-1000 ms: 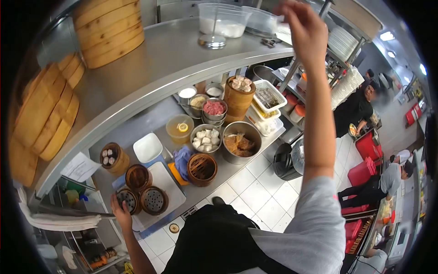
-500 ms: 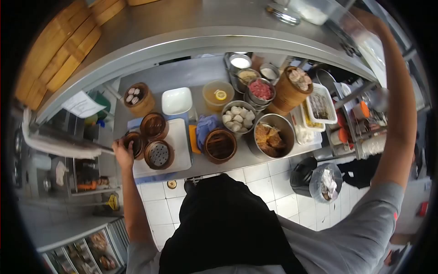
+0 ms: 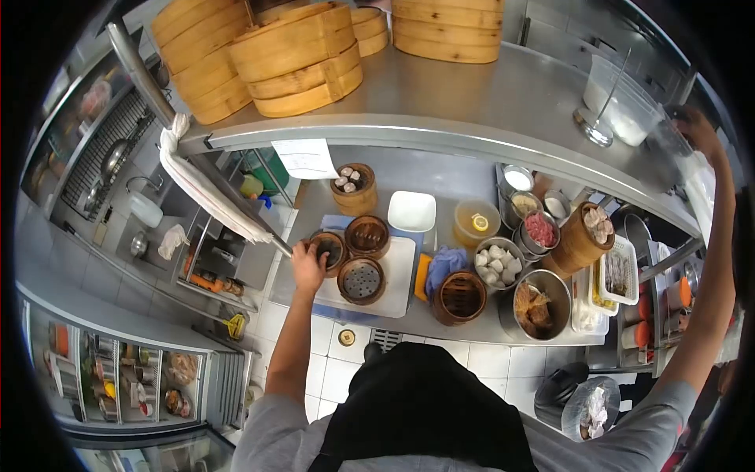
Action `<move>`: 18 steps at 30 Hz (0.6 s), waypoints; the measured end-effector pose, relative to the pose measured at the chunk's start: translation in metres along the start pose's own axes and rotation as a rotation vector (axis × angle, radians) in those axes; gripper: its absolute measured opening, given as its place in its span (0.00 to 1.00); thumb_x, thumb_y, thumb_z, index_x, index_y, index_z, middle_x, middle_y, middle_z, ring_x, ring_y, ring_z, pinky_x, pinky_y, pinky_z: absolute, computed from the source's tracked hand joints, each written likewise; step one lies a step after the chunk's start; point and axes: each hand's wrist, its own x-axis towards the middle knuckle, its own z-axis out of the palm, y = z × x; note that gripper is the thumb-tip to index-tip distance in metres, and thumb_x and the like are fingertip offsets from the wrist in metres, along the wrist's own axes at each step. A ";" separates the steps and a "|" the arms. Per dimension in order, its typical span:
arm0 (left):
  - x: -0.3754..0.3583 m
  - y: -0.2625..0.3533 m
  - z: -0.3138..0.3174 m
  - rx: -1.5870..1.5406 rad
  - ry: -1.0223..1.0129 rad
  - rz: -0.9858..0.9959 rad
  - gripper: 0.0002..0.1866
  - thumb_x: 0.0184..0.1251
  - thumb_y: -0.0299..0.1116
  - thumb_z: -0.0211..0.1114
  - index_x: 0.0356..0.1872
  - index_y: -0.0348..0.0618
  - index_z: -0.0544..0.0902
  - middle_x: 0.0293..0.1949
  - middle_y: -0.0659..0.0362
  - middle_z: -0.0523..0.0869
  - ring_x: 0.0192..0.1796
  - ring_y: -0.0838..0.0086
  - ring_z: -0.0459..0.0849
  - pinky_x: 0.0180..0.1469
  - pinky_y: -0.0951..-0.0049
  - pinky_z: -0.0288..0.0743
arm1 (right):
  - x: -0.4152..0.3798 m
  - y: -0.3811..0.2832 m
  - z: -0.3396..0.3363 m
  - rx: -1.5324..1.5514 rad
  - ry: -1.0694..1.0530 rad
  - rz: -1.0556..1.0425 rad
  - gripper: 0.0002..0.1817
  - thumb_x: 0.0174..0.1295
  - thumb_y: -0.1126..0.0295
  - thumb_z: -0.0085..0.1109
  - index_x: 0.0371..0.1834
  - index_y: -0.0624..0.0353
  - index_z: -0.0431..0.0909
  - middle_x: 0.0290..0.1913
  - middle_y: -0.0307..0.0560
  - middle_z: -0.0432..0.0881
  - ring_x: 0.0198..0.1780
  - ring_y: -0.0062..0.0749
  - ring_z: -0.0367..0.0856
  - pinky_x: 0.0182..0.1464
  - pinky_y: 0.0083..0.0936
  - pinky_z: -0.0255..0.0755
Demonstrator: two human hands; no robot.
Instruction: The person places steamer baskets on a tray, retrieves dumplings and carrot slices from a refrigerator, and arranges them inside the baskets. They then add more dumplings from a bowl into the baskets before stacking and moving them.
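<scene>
My left hand (image 3: 308, 266) grips the edge of a small round steamer basket (image 3: 329, 250) at the left of the counter, with its thumb over the rim. Beside that basket, on a white tray (image 3: 403, 277), are a dark slatted basket (image 3: 367, 237) and one with a perforated metal base (image 3: 361, 281). My right hand (image 3: 695, 128) is raised at the far right, by the upper shelf. It is at a clear plastic container (image 3: 672, 153); its fingers are small and partly hidden, so its grip is unclear. A clear tub (image 3: 623, 102) with white contents stands nearby.
Stacked bamboo steamers (image 3: 303, 59) and a metal spike stand (image 3: 594, 127) are on the upper shelf (image 3: 472, 90). Below are a bowl of white balls (image 3: 499, 263), a large metal pot (image 3: 536, 305), a white dish (image 3: 411, 211) and a bin (image 3: 591, 407) on the floor.
The view has swung left and up, showing more of the shelf and steamer stacks. My left hand stays at the small basket. My right hand remains raised at the far right.
</scene>
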 end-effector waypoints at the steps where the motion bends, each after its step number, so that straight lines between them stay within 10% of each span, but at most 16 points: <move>1: 0.001 0.000 0.002 0.011 0.033 0.010 0.20 0.61 0.38 0.73 0.50 0.38 0.84 0.53 0.47 0.77 0.56 0.49 0.75 0.59 0.52 0.70 | 0.005 0.007 -0.004 0.136 -0.147 -0.039 0.32 0.60 0.62 0.64 0.68 0.62 0.75 0.62 0.52 0.81 0.61 0.42 0.79 0.61 0.34 0.73; 4: 0.006 -0.004 0.003 -0.124 0.057 0.022 0.18 0.63 0.37 0.72 0.49 0.37 0.84 0.51 0.46 0.78 0.54 0.50 0.75 0.58 0.52 0.70 | -0.035 -0.002 -0.021 0.103 0.380 0.152 0.31 0.67 0.53 0.61 0.67 0.62 0.75 0.58 0.50 0.83 0.57 0.32 0.78 0.61 0.29 0.70; 6: 0.007 0.005 -0.010 -0.169 0.055 0.034 0.15 0.65 0.35 0.70 0.48 0.37 0.84 0.51 0.46 0.78 0.55 0.50 0.75 0.59 0.53 0.70 | -0.129 -0.131 -0.017 0.437 0.714 -0.026 0.21 0.62 0.65 0.71 0.50 0.72 0.83 0.50 0.58 0.87 0.44 0.41 0.86 0.43 0.33 0.84; 7: 0.004 0.009 -0.020 -0.219 0.101 0.048 0.14 0.65 0.33 0.69 0.48 0.37 0.84 0.52 0.47 0.79 0.56 0.50 0.75 0.60 0.54 0.70 | -0.172 -0.176 -0.007 0.253 0.751 -0.120 0.18 0.68 0.64 0.61 0.55 0.66 0.84 0.57 0.53 0.86 0.56 0.39 0.84 0.59 0.34 0.77; 8: -0.001 0.011 -0.027 -0.266 0.148 0.054 0.13 0.66 0.31 0.68 0.49 0.37 0.84 0.53 0.48 0.79 0.57 0.50 0.75 0.61 0.55 0.69 | -0.184 -0.164 0.000 0.791 0.653 -0.301 0.18 0.78 0.72 0.47 0.60 0.80 0.72 0.60 0.82 0.74 0.61 0.64 0.79 0.64 0.47 0.79; 11: -0.021 0.015 -0.039 -0.383 0.113 -0.085 0.13 0.67 0.29 0.66 0.50 0.38 0.84 0.55 0.48 0.79 0.60 0.52 0.75 0.63 0.57 0.69 | -0.287 -0.097 0.097 -0.145 0.310 0.259 0.29 0.56 0.66 0.64 0.64 0.59 0.78 0.59 0.48 0.83 0.60 0.38 0.79 0.61 0.32 0.73; 12: -0.026 0.015 -0.036 -0.391 0.108 -0.085 0.13 0.67 0.29 0.66 0.50 0.38 0.84 0.55 0.48 0.79 0.60 0.52 0.75 0.63 0.57 0.69 | -0.295 -0.189 0.156 0.105 0.077 -0.100 0.27 0.51 0.70 0.65 0.59 0.56 0.81 0.56 0.44 0.83 0.57 0.33 0.80 0.60 0.31 0.73; 13: -0.028 0.017 -0.034 -0.458 0.112 -0.112 0.13 0.68 0.29 0.65 0.51 0.38 0.83 0.55 0.48 0.79 0.61 0.53 0.75 0.64 0.57 0.69 | -0.298 -0.273 0.207 0.760 -0.236 0.268 0.22 0.54 0.72 0.67 0.55 0.54 0.81 0.54 0.42 0.83 0.56 0.29 0.80 0.60 0.29 0.72; 15: -0.029 0.023 -0.034 -0.575 0.079 -0.131 0.13 0.70 0.29 0.64 0.52 0.39 0.82 0.56 0.48 0.79 0.62 0.53 0.76 0.65 0.59 0.68 | -0.283 -0.324 0.330 1.006 -0.513 0.026 0.19 0.67 0.74 0.61 0.61 0.56 0.76 0.58 0.41 0.79 0.62 0.25 0.74 0.63 0.24 0.69; 18: -0.014 0.031 -0.028 -0.643 0.031 0.017 0.13 0.70 0.30 0.62 0.53 0.39 0.81 0.56 0.47 0.79 0.62 0.49 0.75 0.68 0.54 0.66 | -0.251 -0.389 0.495 1.335 -0.458 0.171 0.16 0.69 0.77 0.58 0.59 0.59 0.75 0.50 0.48 0.86 0.52 0.30 0.82 0.56 0.26 0.75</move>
